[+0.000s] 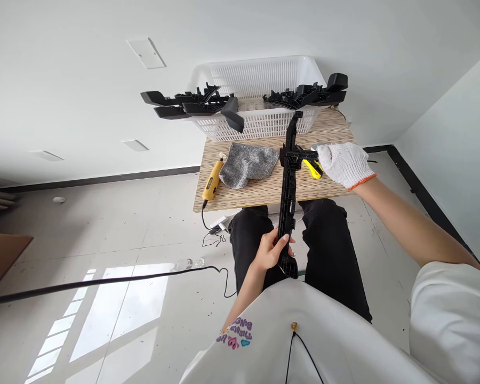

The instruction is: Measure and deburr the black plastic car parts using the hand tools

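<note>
My bare left hand is closed around the near end of a long black plastic part that runs from my lap up onto the small wooden table. My right hand, in a white knit glove, is closed on a yellow-handled tool held against the part's cross piece over the table. A grey glove lies on the table to the left of the part.
A white slatted basket stands at the table's far side, with several black plastic parts resting across its rim on both sides. A yellow rotary tool lies at the table's left edge, its cable trailing over the floor.
</note>
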A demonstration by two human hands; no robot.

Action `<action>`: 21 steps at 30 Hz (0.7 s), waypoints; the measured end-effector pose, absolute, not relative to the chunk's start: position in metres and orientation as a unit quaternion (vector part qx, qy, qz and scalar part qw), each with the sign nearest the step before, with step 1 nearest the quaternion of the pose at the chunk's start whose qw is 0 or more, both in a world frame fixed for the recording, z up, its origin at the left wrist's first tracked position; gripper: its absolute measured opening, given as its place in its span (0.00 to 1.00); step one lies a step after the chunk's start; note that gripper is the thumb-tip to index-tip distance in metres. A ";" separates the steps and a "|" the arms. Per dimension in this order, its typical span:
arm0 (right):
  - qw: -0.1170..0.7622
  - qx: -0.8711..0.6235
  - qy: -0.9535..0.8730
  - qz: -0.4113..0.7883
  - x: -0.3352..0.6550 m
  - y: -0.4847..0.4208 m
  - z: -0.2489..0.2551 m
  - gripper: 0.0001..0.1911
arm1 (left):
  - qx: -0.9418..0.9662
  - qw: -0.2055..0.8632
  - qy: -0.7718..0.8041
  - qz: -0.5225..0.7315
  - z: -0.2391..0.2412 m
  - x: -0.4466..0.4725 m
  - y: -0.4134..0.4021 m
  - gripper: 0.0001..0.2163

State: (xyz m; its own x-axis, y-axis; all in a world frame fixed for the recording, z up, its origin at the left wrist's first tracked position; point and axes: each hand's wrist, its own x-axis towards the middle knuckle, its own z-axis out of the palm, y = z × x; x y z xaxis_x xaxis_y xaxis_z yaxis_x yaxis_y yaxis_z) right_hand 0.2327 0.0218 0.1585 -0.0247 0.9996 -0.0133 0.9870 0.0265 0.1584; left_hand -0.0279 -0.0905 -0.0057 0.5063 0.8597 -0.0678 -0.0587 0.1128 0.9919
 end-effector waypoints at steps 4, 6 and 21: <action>0.051 0.697 0.714 0.049 0.233 0.022 0.158 0.33 | 0.567 0.656 0.353 0.351 -0.007 -0.028 -0.091 0.21; 0.049 0.695 0.715 0.053 0.233 0.022 0.158 0.33 | 0.568 0.656 0.354 0.350 -0.008 -0.028 -0.091 0.21; 0.054 0.685 0.718 0.111 0.234 0.024 0.150 0.28 | 0.564 0.659 0.343 0.358 -0.010 -0.028 -0.091 0.20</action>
State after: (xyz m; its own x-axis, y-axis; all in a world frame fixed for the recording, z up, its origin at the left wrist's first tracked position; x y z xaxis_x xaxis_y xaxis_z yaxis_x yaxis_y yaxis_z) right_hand 0.2338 0.0245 0.1504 -0.0562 0.9956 0.0753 0.9716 0.0372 0.2337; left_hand -0.0279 -0.0908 -0.0095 0.5071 0.8605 -0.0483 -0.0851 0.1058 0.9907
